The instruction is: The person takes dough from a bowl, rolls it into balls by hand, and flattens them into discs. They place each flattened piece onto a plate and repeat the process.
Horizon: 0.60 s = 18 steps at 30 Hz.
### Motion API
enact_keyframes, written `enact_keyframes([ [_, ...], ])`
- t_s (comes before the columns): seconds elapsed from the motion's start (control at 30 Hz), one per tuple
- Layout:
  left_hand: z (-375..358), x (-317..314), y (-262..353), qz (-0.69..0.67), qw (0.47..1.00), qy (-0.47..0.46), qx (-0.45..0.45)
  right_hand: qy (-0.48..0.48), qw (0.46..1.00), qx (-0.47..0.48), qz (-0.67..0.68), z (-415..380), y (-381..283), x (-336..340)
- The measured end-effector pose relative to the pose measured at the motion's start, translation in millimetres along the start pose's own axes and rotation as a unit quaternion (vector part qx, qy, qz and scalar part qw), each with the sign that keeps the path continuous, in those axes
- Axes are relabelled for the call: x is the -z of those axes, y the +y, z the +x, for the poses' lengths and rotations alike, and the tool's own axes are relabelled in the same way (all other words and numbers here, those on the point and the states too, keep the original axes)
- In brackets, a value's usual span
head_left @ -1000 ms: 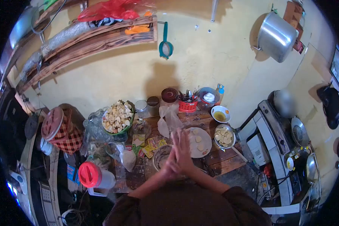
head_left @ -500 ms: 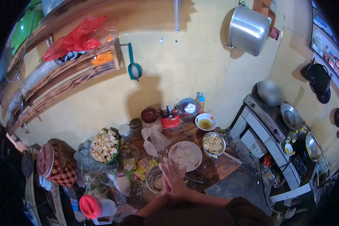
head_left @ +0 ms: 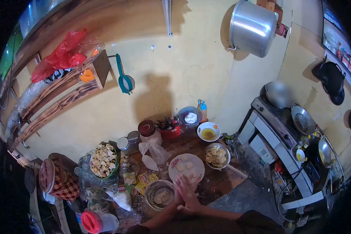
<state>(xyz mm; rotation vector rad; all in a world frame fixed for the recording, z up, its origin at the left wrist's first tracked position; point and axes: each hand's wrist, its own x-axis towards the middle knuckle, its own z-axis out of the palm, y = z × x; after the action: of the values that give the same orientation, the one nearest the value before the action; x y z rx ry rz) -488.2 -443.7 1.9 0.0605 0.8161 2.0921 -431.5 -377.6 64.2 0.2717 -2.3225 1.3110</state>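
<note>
My left hand (head_left: 178, 196) and my right hand (head_left: 189, 198) are pressed palm to palm, fingers extended, over the front of the wooden table. Whatever lies between the palms is hidden. Just left of them stands a floury bowl (head_left: 149, 201) with a lump of dough (head_left: 162, 197) inside. Beyond my fingertips is a white floral plate (head_left: 176, 162) carrying several flat round dough pieces (head_left: 189, 165), its near edge partly covered by my hands. A long-handled pan (head_left: 227, 160) to the right contains more pale round pieces (head_left: 216, 156).
A bowl of yellow liquid (head_left: 208, 134) and a red cutlery basket (head_left: 171, 132) stand toward the wall. On the left are a heaped bowl of pale chunks (head_left: 103, 159), seasoning packets (head_left: 146, 180) and a red-lidded jug (head_left: 105, 222). A stove (head_left: 275, 123) is at right.
The camera view has shifted, so the shelf and table items appear moved. My hands remain pressed together, now slightly right of the dough bowl, which shows more fully.
</note>
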Motion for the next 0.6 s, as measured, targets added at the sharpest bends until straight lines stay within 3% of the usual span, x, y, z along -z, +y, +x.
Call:
enact_keyframes([
  [0.07,8,-3,7,-0.028,0.999,0.0,-0.04,0.005,1.0,0.006,-0.02,-7,20,-4],
  [0.1,2,-10,20,-0.216,0.975,-0.058,-0.003,0.014,0.999,0.003,-0.041,-9,32,-4],
  [0.13,-4,-14,25,-0.396,0.911,-0.112,0.033,0.008,0.999,0.001,-0.033,-7,42,2],
  [0.17,-7,-16,19,-0.4,0.911,-0.102,0.027,0.012,0.996,-0.029,-0.083,-3,53,12],
  [0.23,-11,-24,4,-0.391,0.845,-0.352,0.094,0.009,0.991,-0.056,-0.124,13,50,34],
  [0.27,-17,-49,-1,-0.529,0.762,-0.358,0.108,0.053,0.993,-0.045,-0.093,28,35,49],
  [0.3,-25,-65,7,-0.528,0.765,-0.356,0.098,0.097,0.993,-0.034,-0.063,35,26,56],
  [0.33,-31,-80,17,-0.264,0.941,-0.175,0.12,0.095,0.995,-0.018,-0.027,34,23,52],
  [0.37,-36,-87,23,0.031,0.99,0.035,0.13,0.089,0.996,-0.017,-0.019,32,17,44],
  [0.4,-39,-84,23,0.027,0.99,0.045,0.129,0.051,0.998,0.014,0.036,26,8,34],
  [0.43,-41,-78,22,-0.08,0.993,0.023,0.087,0.014,0.995,0.041,0.09,19,0,26],
  [0.47,-44,-69,19,-0.186,0.982,0.002,0.044,-0.029,0.997,0.057,0.041,16,-7,22],
  [0.57,-42,-43,26,-0.473,0.872,-0.08,-0.099,-0.05,0.998,0.041,0.022,10,1,0],
  [0.6,-44,-37,31,-0.473,0.872,-0.077,-0.1,0.004,0.999,0.018,0.031,12,11,-9],
])
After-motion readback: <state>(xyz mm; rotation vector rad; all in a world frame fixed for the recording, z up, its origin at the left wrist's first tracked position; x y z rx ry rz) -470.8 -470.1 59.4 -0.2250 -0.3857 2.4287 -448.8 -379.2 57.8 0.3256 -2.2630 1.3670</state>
